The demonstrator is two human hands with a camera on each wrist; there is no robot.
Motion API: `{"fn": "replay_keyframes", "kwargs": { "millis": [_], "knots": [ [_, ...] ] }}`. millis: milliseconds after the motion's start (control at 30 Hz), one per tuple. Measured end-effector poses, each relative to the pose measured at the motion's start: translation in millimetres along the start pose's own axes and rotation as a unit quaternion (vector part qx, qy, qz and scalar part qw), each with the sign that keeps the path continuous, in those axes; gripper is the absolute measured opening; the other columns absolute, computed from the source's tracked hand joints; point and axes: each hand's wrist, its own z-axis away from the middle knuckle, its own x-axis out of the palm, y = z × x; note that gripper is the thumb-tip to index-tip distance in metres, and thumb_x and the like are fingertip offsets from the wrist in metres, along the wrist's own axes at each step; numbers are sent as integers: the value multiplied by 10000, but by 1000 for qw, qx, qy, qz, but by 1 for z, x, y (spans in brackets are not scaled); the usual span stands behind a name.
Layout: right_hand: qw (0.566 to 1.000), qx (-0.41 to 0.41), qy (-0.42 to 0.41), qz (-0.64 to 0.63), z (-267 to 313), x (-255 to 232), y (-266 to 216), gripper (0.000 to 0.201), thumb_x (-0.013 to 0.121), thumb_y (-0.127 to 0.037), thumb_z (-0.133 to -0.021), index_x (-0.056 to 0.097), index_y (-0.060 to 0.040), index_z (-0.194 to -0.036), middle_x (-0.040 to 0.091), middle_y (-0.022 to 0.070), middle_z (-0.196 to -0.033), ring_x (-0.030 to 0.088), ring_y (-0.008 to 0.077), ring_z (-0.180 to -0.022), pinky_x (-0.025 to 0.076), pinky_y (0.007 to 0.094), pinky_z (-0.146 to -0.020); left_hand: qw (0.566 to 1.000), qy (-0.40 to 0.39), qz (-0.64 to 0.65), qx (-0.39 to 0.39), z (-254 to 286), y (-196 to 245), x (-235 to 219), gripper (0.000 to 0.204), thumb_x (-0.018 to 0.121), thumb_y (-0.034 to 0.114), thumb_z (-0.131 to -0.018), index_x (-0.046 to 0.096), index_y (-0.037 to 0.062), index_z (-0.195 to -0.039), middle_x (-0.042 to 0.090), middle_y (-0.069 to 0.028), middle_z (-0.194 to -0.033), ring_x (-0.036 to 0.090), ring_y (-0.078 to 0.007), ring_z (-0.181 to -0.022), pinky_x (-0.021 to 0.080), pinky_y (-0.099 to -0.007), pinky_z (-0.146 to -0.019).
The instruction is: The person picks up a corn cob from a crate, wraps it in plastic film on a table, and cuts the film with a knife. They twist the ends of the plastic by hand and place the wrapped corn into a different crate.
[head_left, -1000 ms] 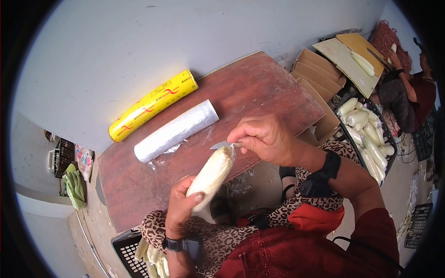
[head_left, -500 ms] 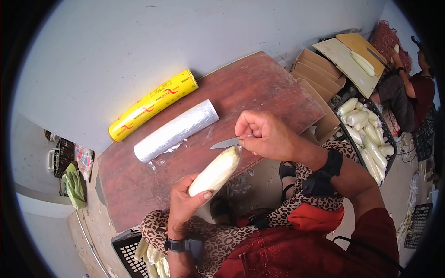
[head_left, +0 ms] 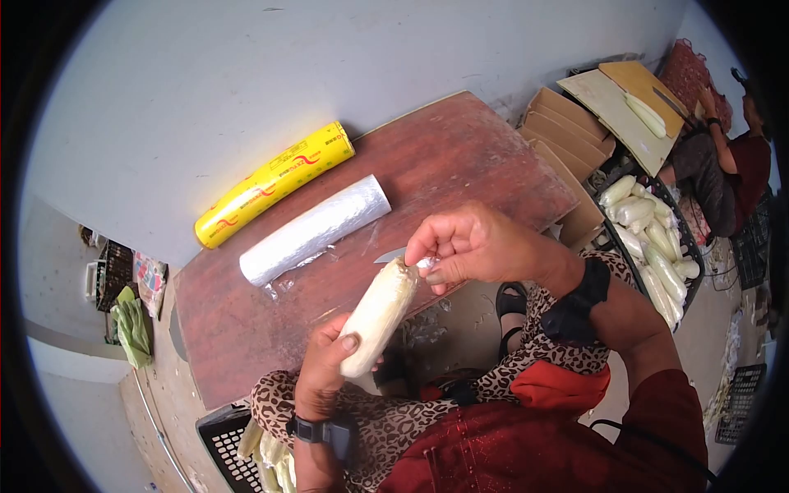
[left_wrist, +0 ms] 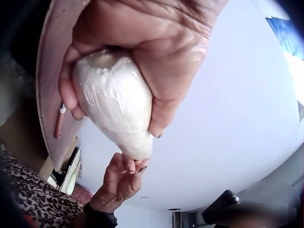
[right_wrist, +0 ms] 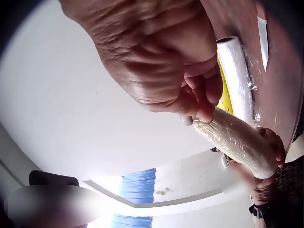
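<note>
A pale, film-wrapped vegetable [head_left: 380,319] is gripped at its lower end by the left hand [head_left: 324,366], thumb on top. At its upper tip, the right hand [head_left: 485,249] pinches a bit of clear film [head_left: 427,264]. The left wrist view shows the left hand [left_wrist: 142,52] curled round the wrapped vegetable [left_wrist: 114,102], with the right hand [left_wrist: 119,183] at the narrow far end. From the right wrist, the right hand's [right_wrist: 156,61] finger and thumb meet at the vegetable's tip [right_wrist: 209,128]. A knife [right_wrist: 263,42] lies on the table.
On the red-brown table [head_left: 460,156] lie a white film roll [head_left: 316,230] and a yellow roll [head_left: 275,185]. Crates of wrapped vegetables [head_left: 649,230] stand at the right and below the table [head_left: 226,460]. Cardboard boxes [head_left: 567,123] and another person [head_left: 735,164] are at the right.
The vegetable's tip first moved up and right, then back left and down, with the left hand still round it. The right hand moved out and back, its fingers now pinching at the tip.
</note>
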Motion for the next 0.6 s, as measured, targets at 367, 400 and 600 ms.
{"fn": "replay_keyframes", "kwargs": {
  "millis": [367, 400, 600],
  "knots": [
    [957, -192, 69, 205, -8, -3, 19, 112, 598, 4, -912, 605, -3, -1023, 618, 18, -798, 583, 70, -681, 480, 234, -620, 1000, -15, 14, -10, -1, -2, -3, 584, 765, 348, -790, 579, -46, -1179, 683, -152, -926, 689, -208, -705, 585, -302, -611],
    [961, -172, 77, 203, -7, -1, 16, 69, 596, 2, -923, 589, -10, -991, 599, 4, -800, 574, 65, -672, 476, 228, -615, 1000, -15, 15, -8, -1, -2, -2, 575, 768, 343, -791, 582, -44, -1174, 683, -150, -923, 688, -205, -704, 585, -301, -613],
    [951, -122, 176, 225, -3, 10, 14, 69, 556, 44, -907, 563, -21, -931, 590, -3, -782, 562, 61, -642, 467, 220, -582, 1000, -4, 5, -4, -2, -2, 0, 535, 775, 329, -800, 594, -33, -1149, 687, -134, -911, 683, -189, -703, 584, -296, -623]
  ]
}}
